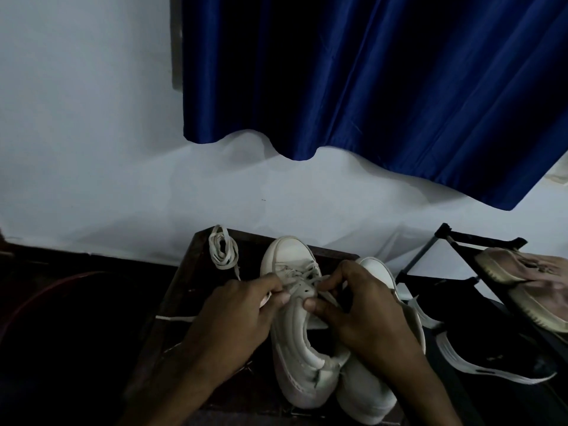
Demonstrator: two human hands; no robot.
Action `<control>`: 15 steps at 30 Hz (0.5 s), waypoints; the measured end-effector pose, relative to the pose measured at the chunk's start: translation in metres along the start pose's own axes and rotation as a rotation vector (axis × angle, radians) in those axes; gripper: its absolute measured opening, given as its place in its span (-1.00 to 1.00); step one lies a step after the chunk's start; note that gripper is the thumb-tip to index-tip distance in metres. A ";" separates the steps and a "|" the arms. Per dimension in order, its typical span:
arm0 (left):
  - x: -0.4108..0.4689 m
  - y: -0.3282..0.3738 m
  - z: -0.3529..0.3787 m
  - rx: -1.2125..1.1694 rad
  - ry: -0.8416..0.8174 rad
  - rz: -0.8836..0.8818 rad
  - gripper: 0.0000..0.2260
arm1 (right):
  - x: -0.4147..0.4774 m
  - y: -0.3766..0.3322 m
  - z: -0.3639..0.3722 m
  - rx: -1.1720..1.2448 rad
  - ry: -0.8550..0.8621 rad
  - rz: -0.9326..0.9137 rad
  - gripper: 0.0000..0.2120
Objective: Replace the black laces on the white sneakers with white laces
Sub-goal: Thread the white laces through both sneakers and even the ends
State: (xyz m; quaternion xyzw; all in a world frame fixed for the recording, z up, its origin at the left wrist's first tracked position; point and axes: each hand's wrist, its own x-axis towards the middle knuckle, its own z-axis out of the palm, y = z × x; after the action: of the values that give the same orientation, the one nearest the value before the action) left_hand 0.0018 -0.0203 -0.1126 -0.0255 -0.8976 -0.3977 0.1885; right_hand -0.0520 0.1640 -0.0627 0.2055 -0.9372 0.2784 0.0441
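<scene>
Dim and murky. On the table (187, 272): sneaker (295, 348), lace (302, 276) through its eyelets. Left grip (236, 315) and right grip (362, 305) both pinched on lace, ends hidden under fingers. Right of sneaker, second sneaker (368, 392), half covered. Left, coil (221, 250).

A room in a home is indicated: a dark blue curtain (368, 87) is hung against a plain white wall (92, 149) beyond the left hand (233, 321) and right hand (365, 315), and a black shoe rack (485, 238) stocked with worn shoes (522, 267) is seen right of them.
</scene>
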 end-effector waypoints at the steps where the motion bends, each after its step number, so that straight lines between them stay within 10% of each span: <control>1: 0.001 0.001 -0.001 -0.054 0.001 0.001 -0.78 | 0.000 0.000 0.000 -0.001 -0.004 0.006 -0.68; 6: 0.008 0.018 -0.022 -0.859 0.047 -0.082 -0.73 | -0.001 -0.002 -0.003 -0.010 -0.022 0.006 -0.69; 15: 0.018 0.022 -0.008 -1.380 0.100 -0.224 -0.68 | -0.001 -0.002 -0.003 -0.015 -0.037 0.014 -0.71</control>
State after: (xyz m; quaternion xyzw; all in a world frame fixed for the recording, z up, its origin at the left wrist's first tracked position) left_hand -0.0080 -0.0127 -0.0857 -0.0282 -0.4273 -0.8946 0.1281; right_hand -0.0504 0.1643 -0.0588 0.2035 -0.9413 0.2679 0.0261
